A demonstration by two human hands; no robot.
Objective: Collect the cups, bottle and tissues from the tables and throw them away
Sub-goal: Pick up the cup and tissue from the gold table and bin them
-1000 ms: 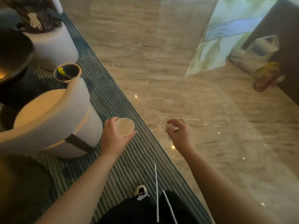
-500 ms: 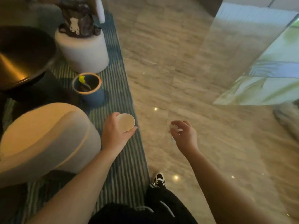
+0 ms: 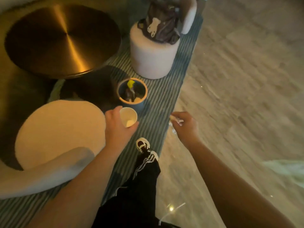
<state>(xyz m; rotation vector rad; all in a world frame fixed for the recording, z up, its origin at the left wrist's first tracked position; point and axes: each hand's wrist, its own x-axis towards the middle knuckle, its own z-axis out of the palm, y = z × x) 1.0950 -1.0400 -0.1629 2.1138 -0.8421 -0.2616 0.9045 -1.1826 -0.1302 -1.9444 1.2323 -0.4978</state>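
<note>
My left hand [image 3: 117,127] grips a white paper cup [image 3: 128,117], its mouth facing up toward me. My right hand [image 3: 185,125] pinches a small crumpled white tissue [image 3: 175,121] between thumb and fingers. Just ahead of the cup stands a small blue waste bin [image 3: 132,92] with an orange rim; it holds dark rubbish and something yellow. The cup hangs just short of the bin's near edge. The tissue is to the right of the bin, over the edge of the striped rug.
A round brass table [image 3: 62,40] stands at the upper left. A white round stool [image 3: 153,56] with a dark bag [image 3: 162,25] on it is behind the bin. A cream armchair [image 3: 56,137] is at my left. Striped rug [image 3: 158,102]; marble floor [image 3: 238,96] to the right.
I have walked toward the bin, which now lies just ahead of the cup. Both hands keep their hold on the cup and the tissue.
</note>
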